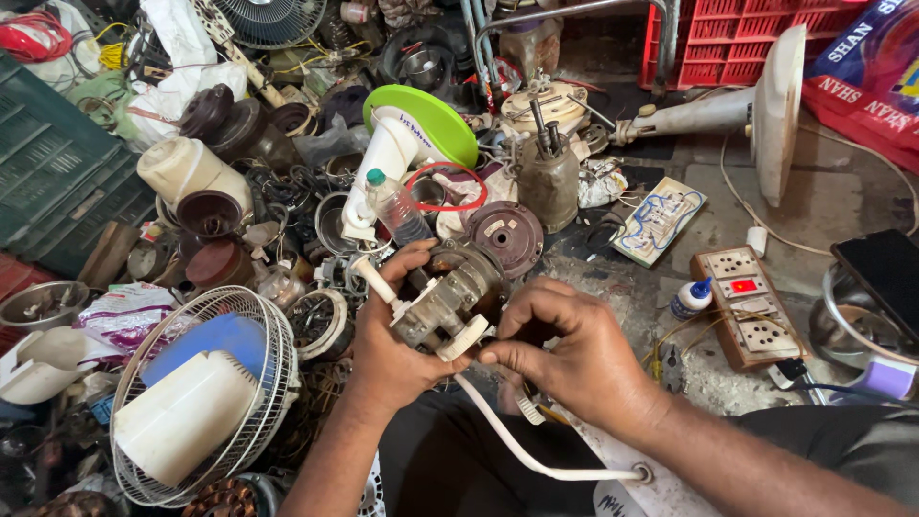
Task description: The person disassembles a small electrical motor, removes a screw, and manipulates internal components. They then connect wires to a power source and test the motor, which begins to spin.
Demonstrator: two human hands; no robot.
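- Fan motor (448,299): a grimy metal motor with a white plastic shaft, held over my lap at the middle of the view.
- My left hand (392,340) is closed around the motor from below and behind.
- My right hand (565,349) has its fingertips pinched together on the white plastic piece at the motor's front.
- A white cable (507,445) runs from under the motor toward my right forearm.
- A wire fan guard (206,393) lies left of the motor.
- A clear bottle (394,206) stands just behind the motor.
- A wooden switchboard (751,306) lies right of the motor.
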